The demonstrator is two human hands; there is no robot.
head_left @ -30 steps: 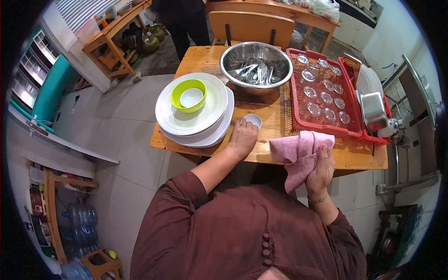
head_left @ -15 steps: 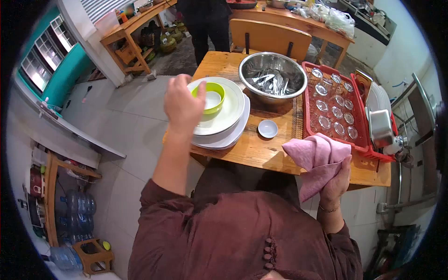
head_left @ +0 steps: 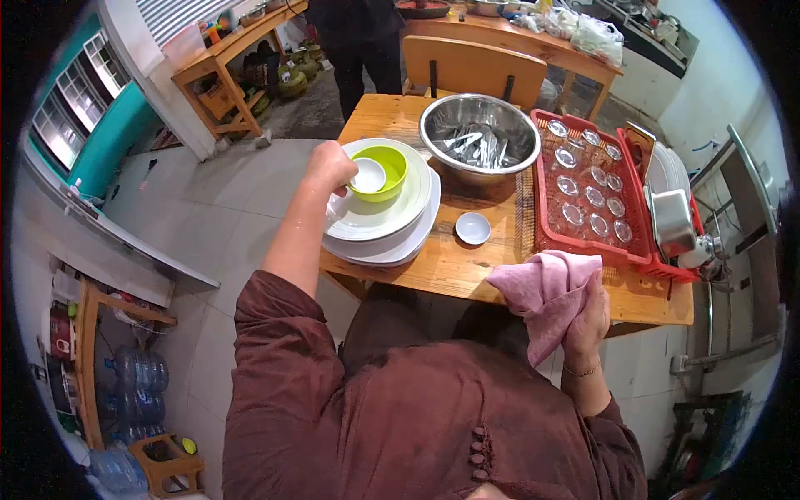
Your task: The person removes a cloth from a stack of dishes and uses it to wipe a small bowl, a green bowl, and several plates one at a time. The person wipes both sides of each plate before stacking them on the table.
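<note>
My left hand pinches the rim of a small white bowl, which is tilted and partly inside a lime-green bowl. That green bowl rests on a stack of white plates at the table's left side. Bunched in my right hand is a pink cloth, held over the table's front edge; the cloth covers part of the fingers. A second small white dish sits on the wood between the plates and the cloth.
A steel bowl of cutlery stands at the back of the wooden table. To the right are a red basket of upturned glasses and another red rack with plates. Behind the table are a chair and a standing person.
My left hand has closed on the small white bowl and tilted it up within the green one. My right hand and the cloth have shifted slightly left in view.
</note>
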